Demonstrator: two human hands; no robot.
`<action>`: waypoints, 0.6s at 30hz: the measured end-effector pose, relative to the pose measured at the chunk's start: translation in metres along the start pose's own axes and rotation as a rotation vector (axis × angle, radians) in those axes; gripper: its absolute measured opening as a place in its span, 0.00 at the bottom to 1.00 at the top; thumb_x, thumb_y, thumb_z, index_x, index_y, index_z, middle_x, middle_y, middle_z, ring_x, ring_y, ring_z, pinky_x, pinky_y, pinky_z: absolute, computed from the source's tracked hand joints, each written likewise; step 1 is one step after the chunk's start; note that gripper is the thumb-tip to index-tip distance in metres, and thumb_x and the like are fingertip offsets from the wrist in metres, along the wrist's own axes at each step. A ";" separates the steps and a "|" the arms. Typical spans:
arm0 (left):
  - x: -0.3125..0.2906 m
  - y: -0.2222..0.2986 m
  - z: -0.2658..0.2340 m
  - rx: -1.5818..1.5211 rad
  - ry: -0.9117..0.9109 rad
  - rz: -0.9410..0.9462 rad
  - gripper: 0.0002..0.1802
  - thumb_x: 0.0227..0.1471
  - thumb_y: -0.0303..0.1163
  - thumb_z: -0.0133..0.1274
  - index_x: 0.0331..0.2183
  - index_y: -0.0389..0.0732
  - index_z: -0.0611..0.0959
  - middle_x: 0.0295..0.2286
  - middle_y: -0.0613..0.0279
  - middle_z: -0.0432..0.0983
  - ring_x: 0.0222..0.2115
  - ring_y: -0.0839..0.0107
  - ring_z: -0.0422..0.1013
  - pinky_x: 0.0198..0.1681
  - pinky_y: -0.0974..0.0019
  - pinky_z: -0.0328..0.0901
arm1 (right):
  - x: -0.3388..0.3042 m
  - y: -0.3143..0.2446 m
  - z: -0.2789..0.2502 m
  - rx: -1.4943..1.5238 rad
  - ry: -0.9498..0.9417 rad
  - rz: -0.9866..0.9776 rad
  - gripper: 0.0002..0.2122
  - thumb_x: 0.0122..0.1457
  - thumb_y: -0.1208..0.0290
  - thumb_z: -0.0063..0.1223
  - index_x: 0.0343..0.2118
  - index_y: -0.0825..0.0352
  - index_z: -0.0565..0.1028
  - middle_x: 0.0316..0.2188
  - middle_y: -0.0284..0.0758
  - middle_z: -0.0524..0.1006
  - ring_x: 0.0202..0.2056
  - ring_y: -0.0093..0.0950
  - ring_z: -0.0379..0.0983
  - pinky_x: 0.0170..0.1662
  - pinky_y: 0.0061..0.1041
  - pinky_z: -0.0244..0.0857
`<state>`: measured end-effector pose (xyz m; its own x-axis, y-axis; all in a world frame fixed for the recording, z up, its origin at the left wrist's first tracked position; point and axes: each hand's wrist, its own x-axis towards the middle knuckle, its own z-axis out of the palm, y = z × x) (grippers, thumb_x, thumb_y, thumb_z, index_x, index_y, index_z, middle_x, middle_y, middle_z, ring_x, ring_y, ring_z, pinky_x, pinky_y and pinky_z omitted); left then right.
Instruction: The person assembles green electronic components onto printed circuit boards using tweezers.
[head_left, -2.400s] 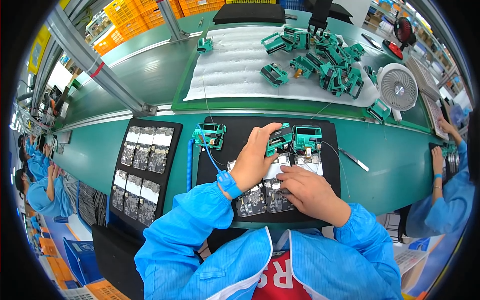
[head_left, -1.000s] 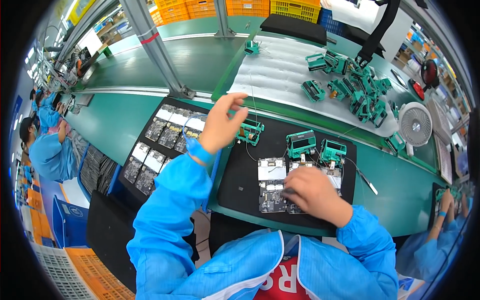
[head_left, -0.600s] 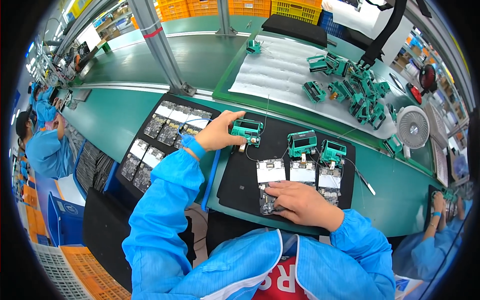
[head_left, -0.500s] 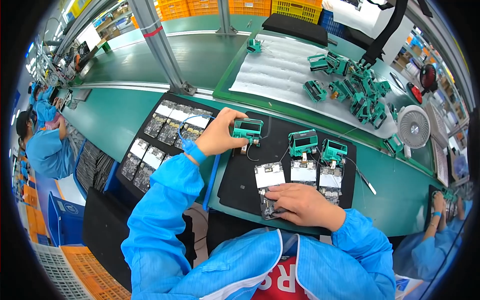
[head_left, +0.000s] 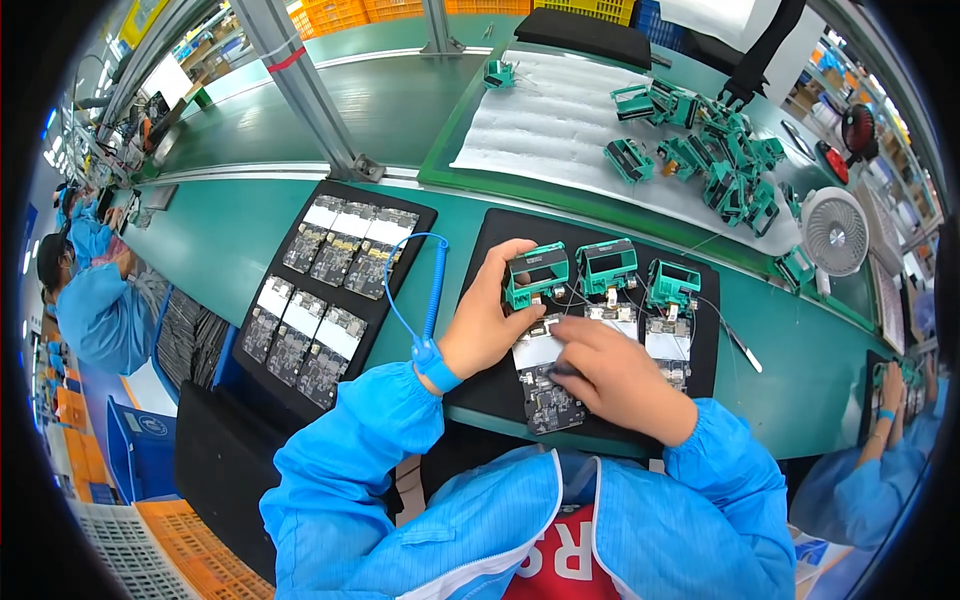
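Observation:
My left hand is closed on a green plastic frame module with a dark window, holding it at the top end of a circuit board that has a white patch. My right hand lies over that board, its index finger at the small connector area just below the module. A dark object, too hidden to name, shows beneath its curled fingers. To the right stand two more green modules, one in the middle and one at the right, each at the top of its own board. Thin wires run from them.
A black mat lies under the work; tweezers rest at its right. Left is a black tray with several boards. Behind, a heap of green modules lies on white foam, near a white fan. A blue coiled cord leads to my left wrist.
My left hand has brought the green module right and down to the board's top end. My right hand has moved up from the board's lower part to its connector area.

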<state>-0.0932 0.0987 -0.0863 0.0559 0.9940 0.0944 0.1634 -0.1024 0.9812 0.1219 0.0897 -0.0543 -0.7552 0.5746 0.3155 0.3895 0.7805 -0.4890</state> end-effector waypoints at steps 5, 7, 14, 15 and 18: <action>-0.004 -0.008 0.003 0.139 0.030 0.123 0.40 0.48 0.17 0.61 0.59 0.47 0.64 0.49 0.56 0.67 0.45 0.68 0.70 0.41 0.67 0.70 | -0.013 -0.004 0.005 0.011 -0.072 -0.056 0.12 0.48 0.74 0.64 0.34 0.67 0.73 0.49 0.41 0.76 0.56 0.42 0.70 0.55 0.39 0.68; -0.005 -0.008 0.003 0.164 0.026 0.145 0.41 0.49 0.16 0.61 0.60 0.47 0.62 0.45 0.55 0.68 0.44 0.70 0.71 0.46 0.67 0.71 | -0.013 -0.004 0.006 0.025 -0.068 -0.043 0.12 0.48 0.74 0.64 0.34 0.67 0.73 0.48 0.41 0.77 0.56 0.42 0.70 0.55 0.38 0.69; -0.009 -0.005 0.004 0.109 0.031 0.094 0.39 0.46 0.17 0.62 0.58 0.46 0.66 0.52 0.59 0.66 0.45 0.67 0.71 0.35 0.69 0.70 | -0.015 -0.003 0.008 0.030 -0.055 -0.021 0.11 0.49 0.76 0.64 0.34 0.66 0.74 0.49 0.38 0.77 0.56 0.41 0.71 0.54 0.37 0.69; -0.009 -0.005 0.004 0.139 0.044 0.124 0.39 0.46 0.17 0.62 0.58 0.46 0.66 0.52 0.59 0.66 0.45 0.67 0.71 0.34 0.69 0.71 | -0.014 -0.004 0.008 0.031 -0.055 -0.020 0.11 0.49 0.76 0.64 0.34 0.66 0.74 0.49 0.38 0.77 0.56 0.41 0.71 0.54 0.37 0.69; -0.009 -0.002 0.004 0.123 0.035 0.094 0.39 0.45 0.17 0.62 0.58 0.46 0.66 0.52 0.59 0.66 0.45 0.66 0.71 0.34 0.69 0.71 | -0.014 -0.005 0.006 0.010 -0.050 -0.028 0.11 0.49 0.75 0.64 0.34 0.65 0.74 0.49 0.38 0.77 0.55 0.40 0.71 0.54 0.36 0.70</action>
<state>-0.0902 0.0894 -0.0895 0.0431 0.9803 0.1929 0.2787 -0.1973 0.9399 0.1269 0.0759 -0.0612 -0.7915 0.5390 0.2881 0.3625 0.7936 -0.4887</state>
